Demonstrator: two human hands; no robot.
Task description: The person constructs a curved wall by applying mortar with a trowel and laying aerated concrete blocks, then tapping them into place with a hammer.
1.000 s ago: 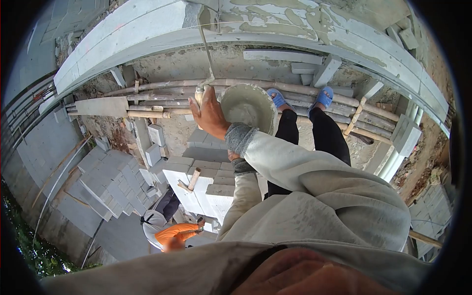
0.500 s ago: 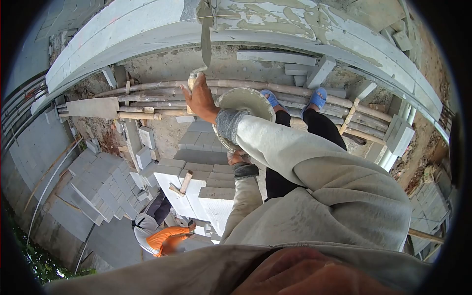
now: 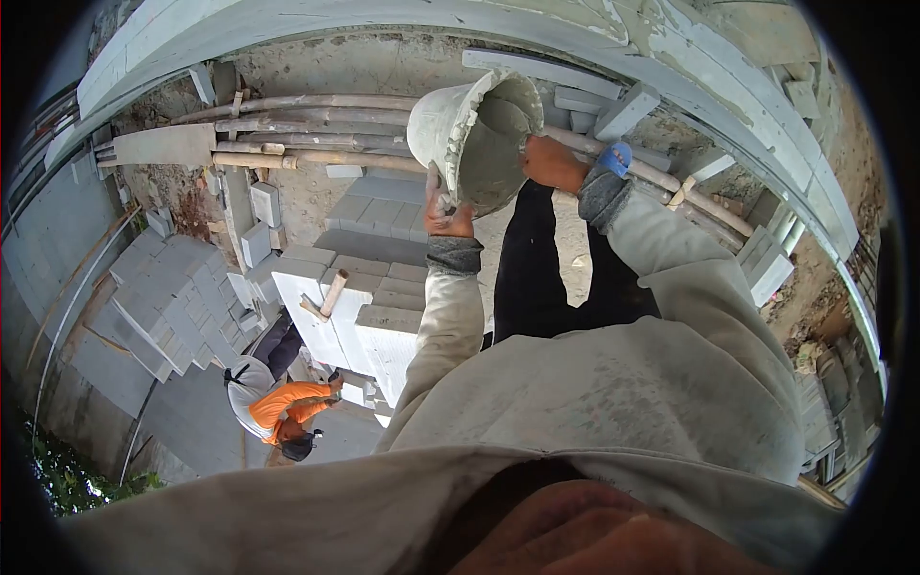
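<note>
A mortar-caked bucket (image 3: 433, 129) is tilted on its side in front of me, its mouth turned to the right. My left hand (image 3: 448, 213) is closed on its lower rim, with wet mortar on the fingers. At the right side of the mouth is my right hand (image 3: 556, 163), closed in a fist with its fingertips out of sight. The trowel in that fist is mostly hidden inside the bucket, among grey mortar (image 3: 494, 153). Beyond the bucket runs a pale block wall (image 3: 335, 21).
Bamboo poles (image 3: 335, 125) lie along the wall's foot. Stacked blocks (image 3: 393, 331) stand at my left, with a wooden-handled tool (image 3: 333, 292) on top. A co-worker in an orange top (image 3: 292, 395) bends over a block below. One blue sandal (image 3: 615, 159) shows by my right wrist.
My right hand has come back from the wall to the bucket, bringing the trowel down from the wall top. My left hand has raised and tipped the bucket. The co-worker has shifted slightly.
</note>
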